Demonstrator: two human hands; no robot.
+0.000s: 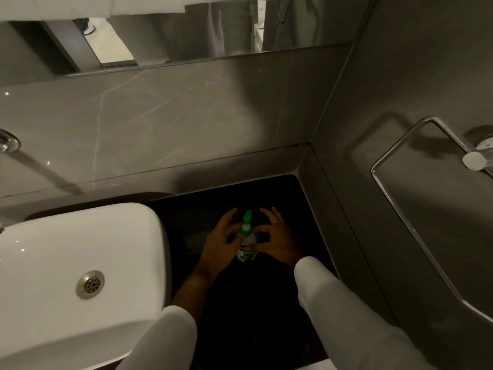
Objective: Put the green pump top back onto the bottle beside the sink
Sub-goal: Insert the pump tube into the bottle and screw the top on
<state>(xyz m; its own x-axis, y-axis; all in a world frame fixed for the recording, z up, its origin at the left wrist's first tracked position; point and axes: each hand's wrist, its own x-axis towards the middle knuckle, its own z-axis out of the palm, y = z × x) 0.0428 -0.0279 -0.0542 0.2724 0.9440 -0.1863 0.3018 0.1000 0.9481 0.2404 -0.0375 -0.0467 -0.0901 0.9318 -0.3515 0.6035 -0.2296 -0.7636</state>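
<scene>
A small clear bottle (247, 252) with a green and white label stands upright on the black counter (240, 303), right of the white sink (80, 249). The green pump top (246, 222) sits on its neck, nozzle pointing away from me. My left hand (222, 239) is on the bottle's left side, thumb and a finger touching it just under the green collar, other fingers spread. My right hand (274, 239) pinches the bottle's shoulder from the right with thumb and forefinger. Both arms wear white sleeves.
The sink has a metal drain (90, 284); a tap fitting (6, 141) juts from the grey tiled wall at far left. A chrome towel bar (416, 198) hangs on the right wall, close to the counter. A mirror (173, 36) runs above.
</scene>
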